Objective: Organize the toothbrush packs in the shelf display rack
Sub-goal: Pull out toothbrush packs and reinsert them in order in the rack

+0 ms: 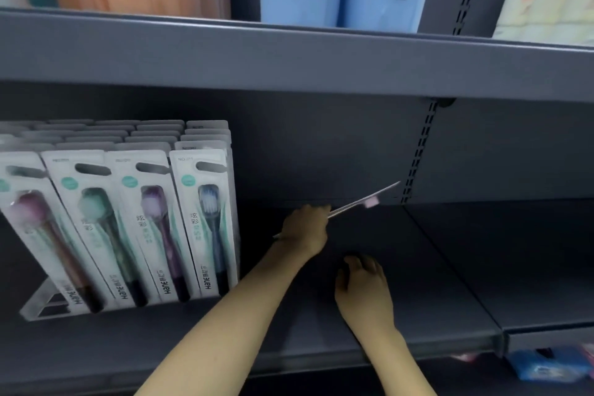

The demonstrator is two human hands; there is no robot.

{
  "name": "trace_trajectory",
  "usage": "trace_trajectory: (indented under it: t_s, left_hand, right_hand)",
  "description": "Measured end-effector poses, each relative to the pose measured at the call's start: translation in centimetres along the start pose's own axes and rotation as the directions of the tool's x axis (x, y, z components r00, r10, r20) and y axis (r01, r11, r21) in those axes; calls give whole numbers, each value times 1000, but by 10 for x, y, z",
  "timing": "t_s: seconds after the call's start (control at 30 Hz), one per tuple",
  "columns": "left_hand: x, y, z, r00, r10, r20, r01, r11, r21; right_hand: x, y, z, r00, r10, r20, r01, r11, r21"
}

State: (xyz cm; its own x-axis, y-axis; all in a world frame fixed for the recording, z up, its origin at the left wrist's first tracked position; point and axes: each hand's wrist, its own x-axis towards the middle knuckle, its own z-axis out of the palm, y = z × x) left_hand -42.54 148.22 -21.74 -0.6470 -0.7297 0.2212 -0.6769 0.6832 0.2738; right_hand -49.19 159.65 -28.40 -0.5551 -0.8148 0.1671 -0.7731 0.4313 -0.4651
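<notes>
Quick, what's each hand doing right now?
Left hand: grips a toothbrush pack seen edge-on.
Right hand: open, holds nothing, over the shelf.

Open shelf floor extends from 12 to 3 o'clock of the hands. At 9 o'clock, the display rack full of toothbrush packs blocks passage. Upper shelf limits clearance overhead.

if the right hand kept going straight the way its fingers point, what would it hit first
Probably nothing soon: the right hand points over bare shelf toward the dark back panel. Depth is unclear.
</notes>
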Motion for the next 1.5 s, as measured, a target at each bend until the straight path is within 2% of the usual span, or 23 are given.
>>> trace_trajectory:
  t_s: [0.1,0.2,0.33,0.43,0.5,0.57,0.67,0.77,0.93,1.1,1.23,1.37,1.5]
  left_hand:
    - [-26,1,-16,993,67,-95,-90,963,-256]
    - [-49,-2,-37,987,118,-109,-155,872,-464]
    - [-76,-13,-63,988,121,-93,-152,815,-559]
    - [-99,-22,-75,991,121,-55,-129,765,-631]
    - [-111,-30,-82,993,121,-8,-96,739,-667]
    - [-122,-40,-90,994,104,16,-64,718,-693]
    - [-137,-61,-103,998,66,20,-30,677,-735]
    - [-153,-83,-115,998,53,17,-22,657,-753]
    - [-180,-115,-134,996,45,74,28,641,-767]
    - [-211,-153,-146,996,60,71,6,722,-692]
    - [-226,-186,-162,995,64,72,-9,803,-596]
    - [-234,-218,-179,997,46,55,-9,840,-543]
    - [-237,-248,-184,1000,-13,-2,10,877,-480]
  right_hand:
    - [3,-1,-4,999,-13,-53,21,988,152]
    - [4,-15,-27,990,-5,-139,56,929,365]
    - [-2,-49,-68,990,115,-83,-19,688,725]
    - [-7,-69,-91,978,191,-80,-38,547,836]
    - [-17,-86,-108,975,199,-98,-14,497,867]
    - [-29,-103,-122,984,116,-132,63,472,879]
    - [-51,-129,-133,980,-108,-169,199,439,876]
    - [-71,-155,-136,942,-292,-168,299,497,814]
    - [-95,-199,-133,920,-358,-159,342,537,771]
    - [-109,-238,-118,915,-369,-166,376,623,686]
    - [-115,-270,-101,907,-391,-157,388,631,672]
    - [-113,-299,-88,888,-444,-120,404,629,664]
    - [-106,-323,-82,853,-495,-165,506,706,496]
